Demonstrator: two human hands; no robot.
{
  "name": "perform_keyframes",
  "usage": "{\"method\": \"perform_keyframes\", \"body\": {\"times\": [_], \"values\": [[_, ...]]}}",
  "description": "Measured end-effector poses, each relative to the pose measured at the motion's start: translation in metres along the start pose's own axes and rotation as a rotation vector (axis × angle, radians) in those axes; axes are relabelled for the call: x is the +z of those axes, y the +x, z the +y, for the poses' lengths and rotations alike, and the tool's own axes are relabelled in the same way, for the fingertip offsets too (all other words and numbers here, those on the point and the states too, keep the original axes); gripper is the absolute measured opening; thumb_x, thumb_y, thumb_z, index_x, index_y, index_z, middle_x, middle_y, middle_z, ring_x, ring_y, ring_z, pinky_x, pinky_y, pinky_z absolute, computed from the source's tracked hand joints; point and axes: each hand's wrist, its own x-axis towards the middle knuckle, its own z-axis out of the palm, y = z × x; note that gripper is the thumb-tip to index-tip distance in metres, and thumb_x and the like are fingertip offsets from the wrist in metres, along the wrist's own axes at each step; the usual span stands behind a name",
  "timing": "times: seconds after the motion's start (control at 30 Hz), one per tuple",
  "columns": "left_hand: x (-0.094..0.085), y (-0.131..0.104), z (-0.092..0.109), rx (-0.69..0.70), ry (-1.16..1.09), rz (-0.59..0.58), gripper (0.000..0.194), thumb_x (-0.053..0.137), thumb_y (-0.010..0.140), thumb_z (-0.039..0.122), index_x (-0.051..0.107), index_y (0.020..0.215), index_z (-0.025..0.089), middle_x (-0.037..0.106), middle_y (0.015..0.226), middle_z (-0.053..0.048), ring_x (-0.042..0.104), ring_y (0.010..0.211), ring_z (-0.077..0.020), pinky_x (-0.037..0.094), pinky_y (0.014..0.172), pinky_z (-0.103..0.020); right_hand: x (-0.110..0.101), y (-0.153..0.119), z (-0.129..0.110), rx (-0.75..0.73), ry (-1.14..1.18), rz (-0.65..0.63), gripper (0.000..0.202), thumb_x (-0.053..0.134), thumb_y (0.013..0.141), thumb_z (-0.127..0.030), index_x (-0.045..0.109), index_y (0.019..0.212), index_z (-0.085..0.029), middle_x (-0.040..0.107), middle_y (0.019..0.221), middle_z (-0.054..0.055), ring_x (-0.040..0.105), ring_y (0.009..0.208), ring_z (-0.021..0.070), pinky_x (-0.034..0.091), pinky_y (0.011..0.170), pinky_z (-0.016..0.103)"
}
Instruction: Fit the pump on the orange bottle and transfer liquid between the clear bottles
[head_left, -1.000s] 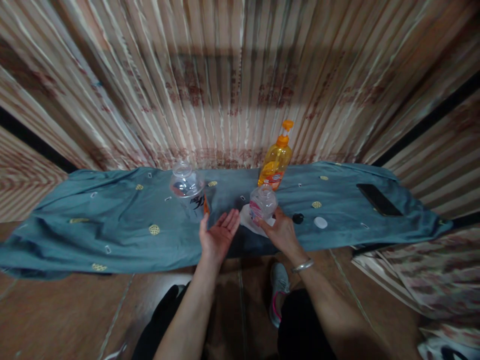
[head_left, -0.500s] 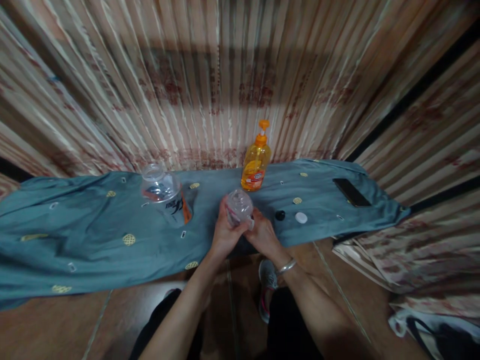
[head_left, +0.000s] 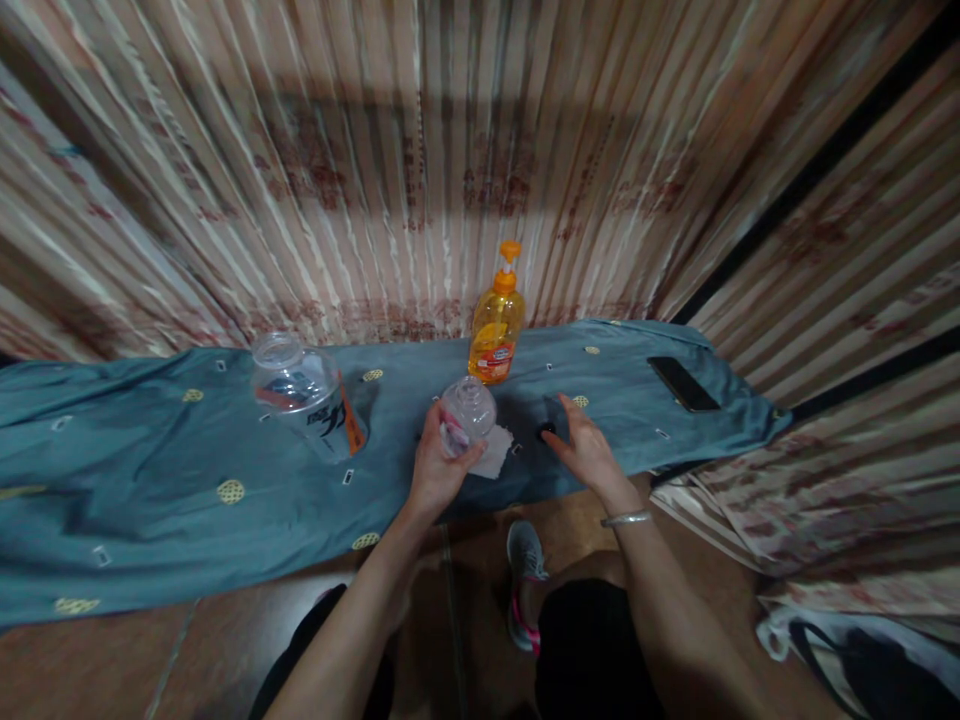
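Observation:
My left hand [head_left: 439, 460] is wrapped round a small clear plastic bottle [head_left: 474, 402] with an uncapped neck and a pinkish patch on its side. Against the bottle's lower right lies a white piece of paper or label [head_left: 495, 452]. My right hand [head_left: 589, 450], with a silver bangle at the wrist, is held over the cloth, thumb and forefinger apart. Its thumb tip is right by a small black cap [head_left: 547, 431]; whether they touch I cannot tell. The white disc seen earlier is hidden, probably under this hand.
Behind the small bottle stands an orange pump bottle [head_left: 496, 335]. A large clear wide-mouthed plastic jar [head_left: 311, 405] is at the left. A black phone [head_left: 682, 384] lies at the right on the teal cloth [head_left: 172, 490]. Patterned curtains [head_left: 360, 180] hang behind.
My right hand has let go of the small bottle and moved right to the black cap. The left hand keeps hold of the bottle. The white piece now shows beside it. The view has shifted slightly.

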Motion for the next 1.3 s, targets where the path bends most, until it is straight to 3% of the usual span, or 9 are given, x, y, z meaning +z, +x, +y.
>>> {"method": "perform_keyframes", "body": {"times": [0.27,0.4,0.53,0.63,0.73,0.87,1.13,1.3], "values": [[0.003,0.005,-0.008,-0.003,0.01,0.024,0.086,0.089,0.058,0.03,0.052,0.136,0.023,0.06,0.139,-0.011,0.056,0.132,-0.0305,0.041,0.113,-0.047,0.018,0.002,0.022,-0.058,-0.076,-0.037,0.064,0.056,0.087,-0.026,0.045,0.149,-0.01,0.058,0.147,0.022,0.055,0.139,0.0296,0.042,0.119,0.05],[0.001,0.003,-0.005,-0.012,0.009,0.041,0.08,0.089,0.058,0.032,0.055,0.13,0.022,0.064,0.132,-0.01,0.059,0.127,-0.0298,0.044,0.11,-0.048,0.03,0.0,0.008,-0.105,-0.096,0.018,0.061,0.056,0.089,-0.027,0.048,0.146,-0.006,0.059,0.143,0.026,0.055,0.138,0.0338,0.044,0.116,0.054],[0.0,-0.001,-0.002,-0.018,-0.006,0.029,0.073,0.087,0.061,0.032,0.056,0.127,0.024,0.068,0.125,-0.007,0.065,0.117,-0.0265,0.048,0.105,-0.044,0.039,-0.003,-0.019,-0.191,-0.096,-0.042,0.058,0.054,0.092,-0.024,0.048,0.148,-0.012,0.061,0.144,0.021,0.057,0.135,0.0313,0.046,0.113,0.053],[0.0,-0.002,-0.001,-0.027,-0.016,0.016,0.075,0.086,0.062,0.031,0.054,0.13,0.024,0.07,0.122,-0.006,0.067,0.112,-0.0247,0.049,0.102,-0.041,0.034,-0.001,-0.028,-0.154,-0.174,-0.044,0.059,0.058,0.09,-0.022,0.05,0.147,-0.01,0.059,0.145,0.024,0.055,0.137,0.0339,0.043,0.114,0.056],[0.0,-0.002,-0.001,-0.033,-0.022,0.017,0.078,0.086,0.061,0.031,0.053,0.131,0.023,0.07,0.124,-0.007,0.067,0.113,-0.0253,0.05,0.102,-0.041,0.024,0.0,-0.02,-0.045,-0.233,-0.067,0.059,0.063,0.089,-0.024,0.051,0.146,-0.009,0.053,0.15,0.026,0.051,0.14,0.036,0.043,0.114,0.056],[-0.001,-0.001,0.0,-0.032,-0.034,0.018,0.077,0.087,0.06,0.03,0.054,0.129,0.024,0.071,0.123,-0.006,0.068,0.111,-0.025,0.051,0.101,-0.041,0.016,-0.003,-0.006,0.011,-0.235,-0.191,0.048,0.063,0.085,-0.011,0.064,0.133,-0.016,0.063,0.142,0.019,0.064,0.128,0.0294,0.051,0.108,0.045],[-0.005,-0.002,0.002,-0.041,-0.058,0.005,0.076,0.086,0.059,0.031,0.055,0.128,0.024,0.071,0.123,-0.006,0.069,0.11,-0.0243,0.052,0.099,-0.04,0.01,-0.002,-0.006,0.028,-0.212,-0.156,0.043,0.057,0.084,-0.004,0.068,0.124,-0.015,0.073,0.125,0.018,0.071,0.116,0.0274,0.054,0.102,0.041],[-0.007,-0.002,0.003,-0.034,-0.072,0.009,0.079,0.087,0.059,0.033,0.054,0.13,0.024,0.071,0.127,-0.007,0.069,0.114,-0.0253,0.053,0.101,-0.041,0.004,0.0,-0.014,0.062,-0.177,-0.107,0.038,0.059,0.087,-0.013,0.068,0.123,-0.018,0.077,0.115,0.013,0.074,0.106,0.0254,0.056,0.096,0.039]]}}
